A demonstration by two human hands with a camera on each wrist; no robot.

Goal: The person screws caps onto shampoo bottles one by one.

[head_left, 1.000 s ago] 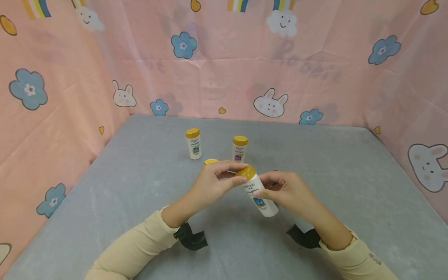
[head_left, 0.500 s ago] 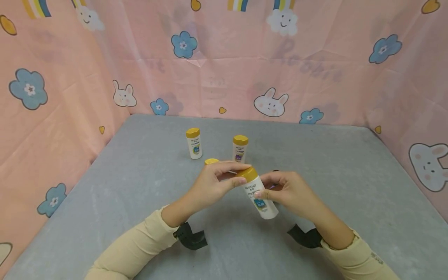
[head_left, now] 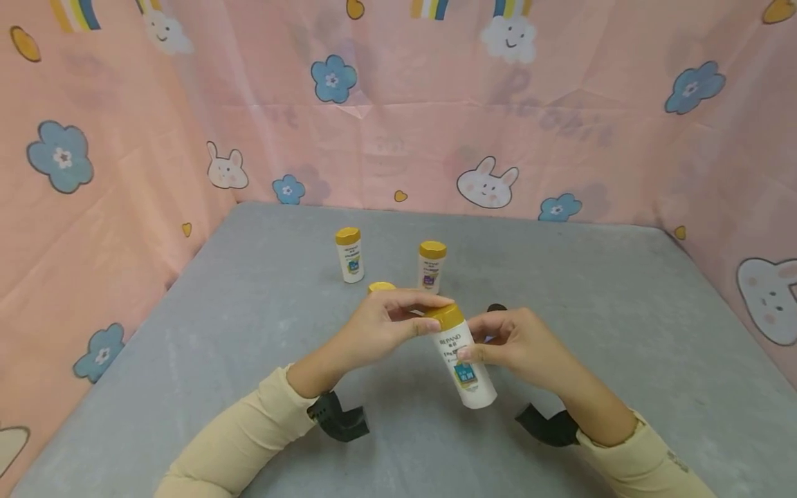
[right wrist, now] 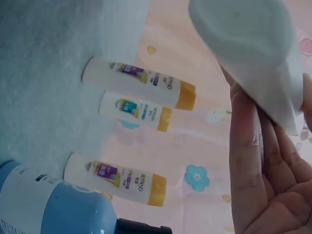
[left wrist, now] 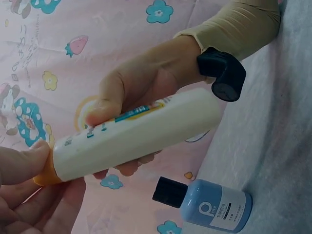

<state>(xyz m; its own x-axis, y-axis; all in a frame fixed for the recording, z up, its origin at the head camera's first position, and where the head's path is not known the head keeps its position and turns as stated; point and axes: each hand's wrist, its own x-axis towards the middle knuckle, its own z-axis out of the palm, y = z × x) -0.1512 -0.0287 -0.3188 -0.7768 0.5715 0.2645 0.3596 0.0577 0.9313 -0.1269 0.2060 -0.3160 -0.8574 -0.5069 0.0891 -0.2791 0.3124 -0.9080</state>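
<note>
Both hands are on one white bottle with a gold cap, tilted in front of me above the table. My left hand pinches the cap, thumb on the near side and fingers over the far side. My right hand grips the body, its thumb across the printed front. In the left wrist view the bottle lies slantwise between the hands; the right wrist view shows its pale base. Behind the right hand stands a blue bottle with a black cap, mostly hidden in the head view.
Similar white bottles with gold caps stand upright farther back: one at left, one at centre, and one largely hidden behind the left hand. Grey cloth covers the table. A pink printed curtain encloses its back and sides.
The held bottle has come slightly lower and nearer, its base dropping in the head view. Both hands keep their hold. More of the black cap shows behind the right hand.
</note>
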